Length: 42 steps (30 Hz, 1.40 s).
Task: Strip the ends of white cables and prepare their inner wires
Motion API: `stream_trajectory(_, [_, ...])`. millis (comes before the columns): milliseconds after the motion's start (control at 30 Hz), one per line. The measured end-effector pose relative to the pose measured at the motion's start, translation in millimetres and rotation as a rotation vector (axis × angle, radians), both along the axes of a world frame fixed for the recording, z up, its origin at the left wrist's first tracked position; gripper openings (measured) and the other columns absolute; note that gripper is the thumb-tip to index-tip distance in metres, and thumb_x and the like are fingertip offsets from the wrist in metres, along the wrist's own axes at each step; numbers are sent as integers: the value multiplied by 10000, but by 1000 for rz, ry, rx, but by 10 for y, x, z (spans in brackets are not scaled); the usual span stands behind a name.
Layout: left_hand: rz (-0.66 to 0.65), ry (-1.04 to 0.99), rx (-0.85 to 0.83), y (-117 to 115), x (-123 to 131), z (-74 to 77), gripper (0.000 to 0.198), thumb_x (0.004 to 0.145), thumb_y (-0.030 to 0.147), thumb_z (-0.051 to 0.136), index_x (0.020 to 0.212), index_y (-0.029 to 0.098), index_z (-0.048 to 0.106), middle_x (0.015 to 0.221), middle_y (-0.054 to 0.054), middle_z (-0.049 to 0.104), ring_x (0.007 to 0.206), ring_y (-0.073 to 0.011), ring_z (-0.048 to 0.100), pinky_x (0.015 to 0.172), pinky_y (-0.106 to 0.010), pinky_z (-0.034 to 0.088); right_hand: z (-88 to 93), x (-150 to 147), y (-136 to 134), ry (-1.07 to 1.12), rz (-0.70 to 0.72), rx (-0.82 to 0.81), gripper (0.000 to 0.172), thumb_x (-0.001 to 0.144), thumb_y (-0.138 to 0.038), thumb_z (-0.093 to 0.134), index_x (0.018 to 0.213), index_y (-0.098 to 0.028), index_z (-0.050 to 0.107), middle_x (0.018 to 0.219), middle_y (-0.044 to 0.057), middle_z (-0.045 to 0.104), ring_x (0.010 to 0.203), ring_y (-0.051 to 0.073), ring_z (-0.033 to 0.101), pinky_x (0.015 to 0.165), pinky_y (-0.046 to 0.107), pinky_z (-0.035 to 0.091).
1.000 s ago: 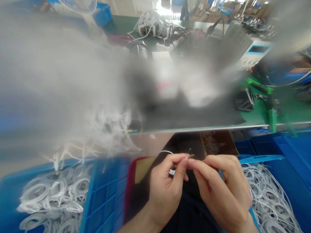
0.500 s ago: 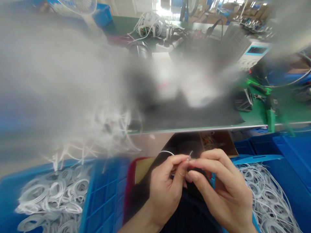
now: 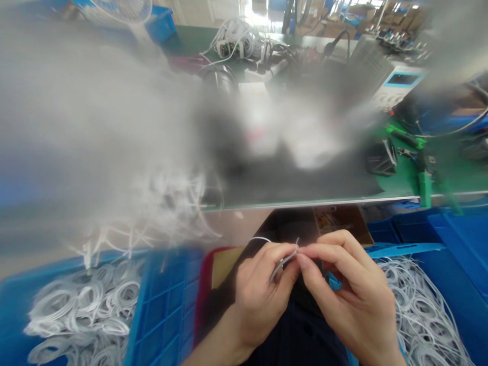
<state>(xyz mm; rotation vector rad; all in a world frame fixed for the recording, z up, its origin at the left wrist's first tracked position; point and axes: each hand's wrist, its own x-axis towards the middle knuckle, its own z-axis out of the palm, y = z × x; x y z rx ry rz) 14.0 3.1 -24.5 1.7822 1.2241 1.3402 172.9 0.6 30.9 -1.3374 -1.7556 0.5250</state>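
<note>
A thin white cable [image 3: 282,262] runs between my fingers above my lap. My left hand [image 3: 263,284] is closed around it, thumb and forefinger near its end, and a loop of it arcs out behind the knuckles. With thumb and forefinger, my right hand [image 3: 351,290] pinches the cable near the tip, where a short thin strand sticks up. The two hands' fingertips almost meet there. What exactly lies between the right fingertips is too small to make out.
A blue crate [image 3: 137,315] at lower left holds coiled white cables [image 3: 84,305]; another blue bin at right holds more white cables [image 3: 423,315]. The green bench's edge [image 3: 305,204] runs ahead. Green-handled pliers [image 3: 425,185] and a boxy instrument [image 3: 400,81] sit at right. A grey blur covers much of the bench.
My left thumb has drawn down and away, baring more of the cable across the left fingers. The right thumb has come up against the forefinger at the cable's end.
</note>
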Motion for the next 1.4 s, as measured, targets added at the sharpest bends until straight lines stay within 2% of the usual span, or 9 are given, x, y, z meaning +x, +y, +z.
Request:
stream_trajectory(133, [52,-51,-23,-10,6,11,168,986,90,763,1102,209,737,969,-10,814,849,-130,778,781,-204,583,-33,2,-46,130,-23,-105,122,997,-121,722,1004,-242,733,930,12,656,793,145,631,671,273,504])
stream_trajectory(333, [45,-140,-176,-72,-2,-51,172,989,144,788,1102,272,765,958,27,802,754,-113,759,748,-219,587,-174,19,-101,446,-61,-335,118,1029,-219,748,926,-277,751,897,-16,675,837,149,635,710,269,471])
stream_trajectory(500, [49,-182,-228,-77,11,-95,184,991,159,792,1109,300,784,919,44,795,685,-97,731,685,-203,577,-307,22,-77,781,-37,-516,154,1007,-308,798,866,-248,786,777,-31,606,720,120,533,666,253,424])
stream_trajectory(633, [60,-219,-241,-71,22,-103,166,991,163,791,1094,293,799,898,49,801,595,-74,688,617,-187,557,-326,-3,-36,902,-57,-628,234,974,-352,830,795,-213,771,687,-40,550,635,103,455,594,246,368])
stream_trajectory(833, [107,-319,-285,-74,71,-98,146,1001,180,781,1085,290,826,930,38,815,540,-58,658,563,-175,535,-341,-103,-51,834,-107,-560,172,978,-326,828,860,-216,768,719,-41,591,650,96,508,615,190,449])
stream_trajectory(1000, [136,-486,-372,-100,146,-39,57,996,238,788,1026,227,835,870,-2,784,568,-84,620,537,-185,518,-290,-250,-71,761,-105,-463,178,1022,-309,747,871,-218,720,769,-18,681,679,129,634,628,201,544])
stream_trajectory(1233, [13,-819,-606,-99,185,-49,104,1023,277,774,1051,191,824,877,-18,705,633,-65,524,568,-184,431,-328,-270,-102,583,-152,-309,148,1040,-241,695,893,-225,682,818,-12,662,693,138,649,627,220,537])
stream_trajectory(1400, [-42,-853,-656,-74,135,-47,113,1018,277,784,1038,179,834,824,-8,658,632,-61,469,567,-190,385,-366,-181,-108,431,-118,-293,159,1054,-239,677,895,-234,674,836,-6,654,758,155,639,662,245,504])
